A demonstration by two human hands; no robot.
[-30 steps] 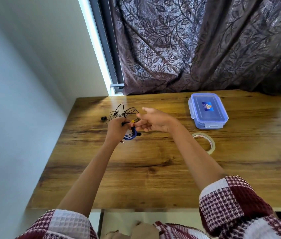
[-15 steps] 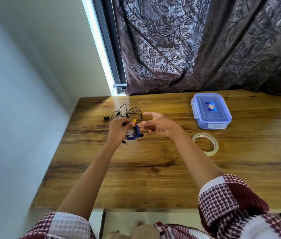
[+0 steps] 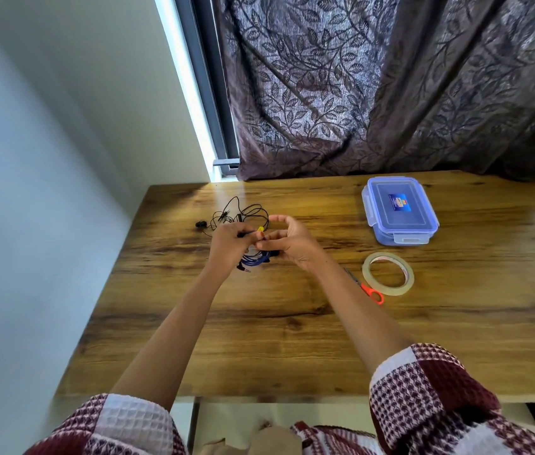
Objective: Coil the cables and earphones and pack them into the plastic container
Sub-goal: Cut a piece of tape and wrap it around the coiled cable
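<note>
Holding: the left hand [image 3: 226, 244] grips the blue cable [image 3: 256, 259], fingers curled round the left side of its coil; the right hand [image 3: 292, 247] pinches the right side, index finger arched above
Head view, place: both hands meet just above the far left part of the table [image 3: 259, 339], with the coil between them
Cable shape: thin, glossy blue cord gathered into several flattened loops
Cable axis: the bundle's long axis runs left to right, rising slightly toward the right hand
Cable ends: a yellow plug [image 3: 260, 229] sticks up and away between the hands; dark plug tips poke out at the lower left below the left hand
Earphones [image 3: 243, 213]: thin black wire in a loose tangle on the wood just beyond the hands, one round bud lying out to the left
Plastic container [image 3: 399, 215]: translucent blue, rectangular with rounded corners, lid on, blue sticker on top, a clip tab facing the person; it stands well apart to the right
Tape roll [image 3: 387, 274]: flat pale ring lying nearer than the container
Scissors [image 3: 369, 292]: orange handle, steel blades angled toward the right forearm, just beside the tape
Table surface: brown wood grain with a soft sheen
Sleeves [image 3: 423, 382]: maroon and white waffle-weave checks
Curtain [image 3: 391, 87]: dark fabric with a leaf pattern, hanging behind the far edge
</note>
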